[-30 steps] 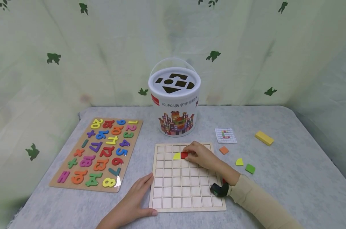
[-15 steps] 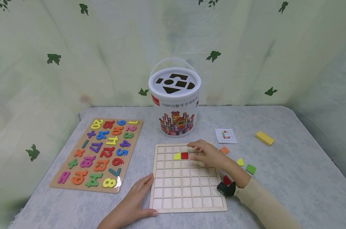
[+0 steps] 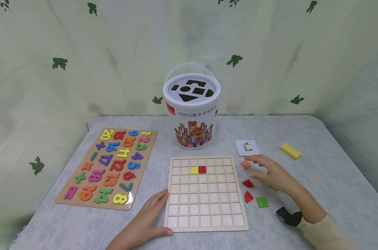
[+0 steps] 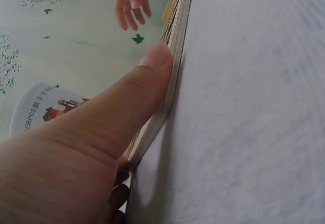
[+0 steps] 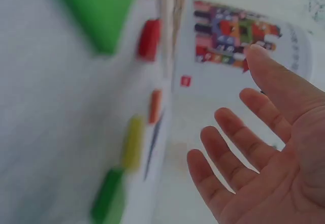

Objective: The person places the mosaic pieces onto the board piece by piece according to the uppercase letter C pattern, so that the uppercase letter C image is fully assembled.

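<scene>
A wooden grid board (image 3: 204, 198) lies on the table, with a yellow quarter-circle tile (image 3: 193, 170) and a red square tile (image 3: 202, 169) side by side in its upper cells. My left hand (image 3: 145, 218) rests against the board's left edge; its thumb touches the near left corner. To the right of the board, my right hand (image 3: 274, 175) hovers with spread fingers and holds nothing. Its fingertips are close to an orange tile (image 3: 246, 164). Two red fan-shaped tiles (image 3: 248, 197) and a green square tile (image 3: 262, 202) lie nearer me. Another yellow tile (image 5: 133, 142) shows in the right wrist view.
A small pattern card (image 3: 247, 148) lies beyond the orange tile, with a yellow block (image 3: 290, 150) to its right. Behind the board stands a white lidded bucket (image 3: 192, 114). A number puzzle board (image 3: 129, 203) occupies the left side.
My right hand has left the red square tile on the board and moved right, over the loose tiles. The red fan-shaped tiles are now uncovered. My left hand stays put.
</scene>
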A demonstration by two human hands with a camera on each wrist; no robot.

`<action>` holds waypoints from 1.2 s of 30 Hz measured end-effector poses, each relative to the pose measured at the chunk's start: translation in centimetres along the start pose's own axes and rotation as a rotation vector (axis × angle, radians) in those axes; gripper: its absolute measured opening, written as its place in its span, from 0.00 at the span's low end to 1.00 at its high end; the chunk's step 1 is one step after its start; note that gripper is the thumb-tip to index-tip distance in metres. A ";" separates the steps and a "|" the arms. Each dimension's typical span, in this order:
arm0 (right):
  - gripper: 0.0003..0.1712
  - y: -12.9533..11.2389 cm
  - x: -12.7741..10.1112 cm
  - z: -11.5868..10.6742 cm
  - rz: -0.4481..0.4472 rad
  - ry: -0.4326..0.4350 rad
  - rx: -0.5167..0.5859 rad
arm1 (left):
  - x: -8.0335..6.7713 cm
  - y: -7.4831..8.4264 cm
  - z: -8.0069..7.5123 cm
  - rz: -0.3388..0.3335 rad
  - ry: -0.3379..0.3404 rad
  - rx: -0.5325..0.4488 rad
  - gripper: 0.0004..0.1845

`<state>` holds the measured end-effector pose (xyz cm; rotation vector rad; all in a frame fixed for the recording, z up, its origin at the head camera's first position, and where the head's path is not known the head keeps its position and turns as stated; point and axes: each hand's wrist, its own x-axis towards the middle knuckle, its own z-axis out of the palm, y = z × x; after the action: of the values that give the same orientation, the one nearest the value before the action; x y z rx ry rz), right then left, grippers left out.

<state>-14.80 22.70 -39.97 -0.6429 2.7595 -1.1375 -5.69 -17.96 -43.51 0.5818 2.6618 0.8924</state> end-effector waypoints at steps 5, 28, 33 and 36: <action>0.28 2.1 -1.6 -0.3 0.089 -0.038 -0.056 | 0.0 0.0 0.0 0.001 0.003 0.000 0.57; 0.19 2.6 -1.2 0.8 0.137 -0.026 -0.170 | 0.1 -0.3 0.2 -0.021 -0.001 -0.006 0.58; 0.21 1.1 -0.1 0.7 0.045 0.001 -0.163 | 0.0 -0.2 0.2 -0.004 0.010 -0.009 0.57; 0.22 -0.1 1.0 1.0 -0.017 0.026 -0.149 | 0.0 -0.2 0.2 0.000 0.012 -0.015 0.57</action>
<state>-15.42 21.55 -40.53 -0.6731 2.8868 -0.9558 -5.71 -18.02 -43.82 0.5744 2.6637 0.9178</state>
